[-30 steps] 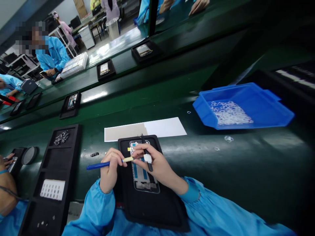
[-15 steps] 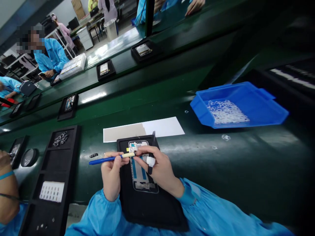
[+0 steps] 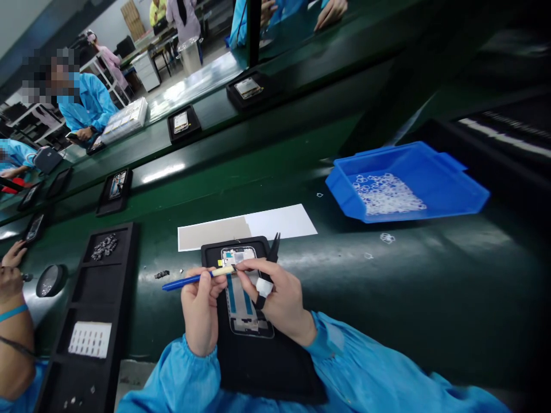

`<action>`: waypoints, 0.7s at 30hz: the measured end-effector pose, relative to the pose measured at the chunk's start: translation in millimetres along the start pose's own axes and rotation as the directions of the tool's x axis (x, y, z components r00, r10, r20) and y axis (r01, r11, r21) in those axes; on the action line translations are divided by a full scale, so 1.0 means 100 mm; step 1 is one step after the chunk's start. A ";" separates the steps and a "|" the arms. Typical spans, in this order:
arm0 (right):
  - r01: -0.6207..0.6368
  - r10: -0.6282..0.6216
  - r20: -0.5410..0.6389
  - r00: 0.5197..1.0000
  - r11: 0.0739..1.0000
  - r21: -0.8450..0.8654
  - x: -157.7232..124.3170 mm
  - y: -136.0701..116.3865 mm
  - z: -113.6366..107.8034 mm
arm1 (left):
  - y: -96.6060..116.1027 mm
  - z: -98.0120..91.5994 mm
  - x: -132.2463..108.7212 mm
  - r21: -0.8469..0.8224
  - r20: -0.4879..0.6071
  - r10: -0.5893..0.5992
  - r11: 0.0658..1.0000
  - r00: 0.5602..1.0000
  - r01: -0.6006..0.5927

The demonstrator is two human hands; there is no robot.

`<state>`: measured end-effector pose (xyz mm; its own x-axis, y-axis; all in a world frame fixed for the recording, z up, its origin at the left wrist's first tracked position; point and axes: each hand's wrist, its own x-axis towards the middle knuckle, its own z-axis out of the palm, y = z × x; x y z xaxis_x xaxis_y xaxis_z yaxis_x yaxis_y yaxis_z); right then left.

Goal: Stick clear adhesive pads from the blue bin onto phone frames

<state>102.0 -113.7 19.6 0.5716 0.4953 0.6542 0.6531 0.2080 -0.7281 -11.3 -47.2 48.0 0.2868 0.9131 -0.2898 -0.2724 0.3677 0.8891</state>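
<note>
My left hand [image 3: 201, 312] is closed round a blue pen-like tool [image 3: 183, 282] with a cream front end, held level above a black tray [image 3: 262, 367]. At the cream end, my right hand [image 3: 279, 292] pinches thumb and forefinger together; whatever small dark piece is there is too small to name. Black tweezers [image 3: 274, 248] with a white wrapped part are tucked in the same right hand, tips pointing up and away. Beneath both hands a phone frame [image 3: 241, 298] with blue strips lies in the tray, partly covered by my right hand.
To the left stands a long black compartment tray [image 3: 124, 287] with small parts and a white sheet. A blue bin [image 3: 451, 183] of white pieces is at the right. Behind the tray lies a paper strip [image 3: 279, 221]. A co-worker's arm [image 3: 15, 338] is at far left.
The tweezers in my right hand have swung to show more of their length beyond the fingers. A small piece now shows on the table left of my left hand. The view has shifted slightly.
</note>
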 end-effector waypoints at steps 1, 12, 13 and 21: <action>0.012 -0.012 -0.003 1.000 1.000 -0.007 0.00 0.00 0.00 | -0.01 0.00 0.00 -0.008 -0.006 0.000 1.000 1.000 0.000; 0.083 -0.086 -0.050 0.995 0.995 -0.056 -0.01 0.03 0.01 | -0.05 0.04 -0.05 -0.061 -0.026 -0.071 0.996 0.997 0.069; 0.087 -0.090 -0.049 0.995 0.994 -0.062 0.00 0.03 0.01 | -0.05 0.04 -0.05 -0.062 -0.025 -0.075 0.995 0.997 0.074; 0.076 -0.076 -0.011 0.997 0.997 -0.013 0.03 0.04 0.00 | 0.00 0.08 -0.06 -0.055 -0.015 -0.142 0.988 0.990 0.141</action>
<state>106.4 -111.4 19.3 0.5260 0.4684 0.7099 0.7008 0.2341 -0.6738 -5.5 -54.1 52.9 0.3085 0.8540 -0.4189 -0.2795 0.5023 0.8182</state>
